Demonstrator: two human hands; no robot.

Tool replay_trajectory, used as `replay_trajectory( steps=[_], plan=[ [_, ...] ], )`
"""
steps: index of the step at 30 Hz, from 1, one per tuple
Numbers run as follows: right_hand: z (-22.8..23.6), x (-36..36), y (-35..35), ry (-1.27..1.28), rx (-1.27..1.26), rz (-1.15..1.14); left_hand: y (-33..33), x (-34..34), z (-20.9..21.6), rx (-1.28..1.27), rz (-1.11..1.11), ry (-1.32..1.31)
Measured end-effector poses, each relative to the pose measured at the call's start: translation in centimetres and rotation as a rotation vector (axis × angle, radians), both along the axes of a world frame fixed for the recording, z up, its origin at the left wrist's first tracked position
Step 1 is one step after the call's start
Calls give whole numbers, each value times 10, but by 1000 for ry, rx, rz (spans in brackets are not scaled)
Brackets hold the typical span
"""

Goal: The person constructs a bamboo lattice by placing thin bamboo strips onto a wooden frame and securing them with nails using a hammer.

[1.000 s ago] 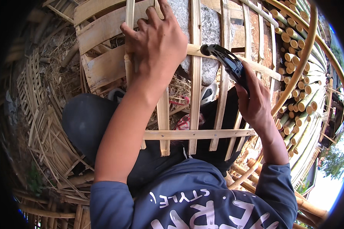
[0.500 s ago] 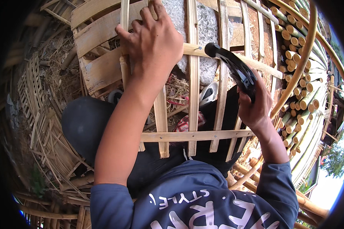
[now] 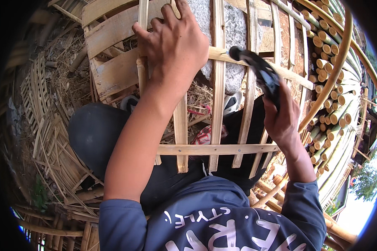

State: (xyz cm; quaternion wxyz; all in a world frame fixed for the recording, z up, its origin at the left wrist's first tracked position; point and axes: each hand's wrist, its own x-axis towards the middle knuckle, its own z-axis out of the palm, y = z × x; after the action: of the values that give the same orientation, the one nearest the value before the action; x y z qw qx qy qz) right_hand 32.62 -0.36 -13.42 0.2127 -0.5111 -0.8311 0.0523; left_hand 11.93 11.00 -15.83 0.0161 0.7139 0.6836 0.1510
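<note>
A lattice of pale bamboo slats lies over my lap, its long slats crossed by an upper cross slat (image 3: 295, 76) and a lower cross slat (image 3: 205, 149) dotted with nail heads. My left hand (image 3: 176, 46) grips the lattice near the upper crossing, fingers bent over the slats and thumb hidden. In my right hand (image 3: 285, 119) is a black hammer (image 3: 264, 75), held right of the middle. Its round face is close against a small nail (image 3: 224, 53) standing in the crossing; whether they touch I cannot tell.
Beneath the lattice sits a rough grey stone block (image 3: 236, 25). Wooden planks (image 3: 117, 77) lie at the far left, with woven bamboo strips (image 3: 33, 83) beyond. Cut bamboo poles (image 3: 337, 88) are stacked at right, behind a curved pole (image 3: 341, 58). My knee (image 3: 96, 134) is at left.
The lattice and both hands appear shifted slightly right in the picture. The hammer's face is nearer the nail. Both hands keep their hold.
</note>
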Motion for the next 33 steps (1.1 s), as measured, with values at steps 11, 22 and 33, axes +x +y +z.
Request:
replay_trajectory(
  steps=[11, 22, 33],
  plan=[
    [-6, 2, -6, 274, 70, -75, 13, -8, -6, -45, 15, 34],
    [17, -5, -18, 592, 158, -317, 0, -1, -1, -49, 33, -41],
    [-10, 16, -12, 146, 143, -21, 3, 8, -7, -28, -11, 1]
  ],
)
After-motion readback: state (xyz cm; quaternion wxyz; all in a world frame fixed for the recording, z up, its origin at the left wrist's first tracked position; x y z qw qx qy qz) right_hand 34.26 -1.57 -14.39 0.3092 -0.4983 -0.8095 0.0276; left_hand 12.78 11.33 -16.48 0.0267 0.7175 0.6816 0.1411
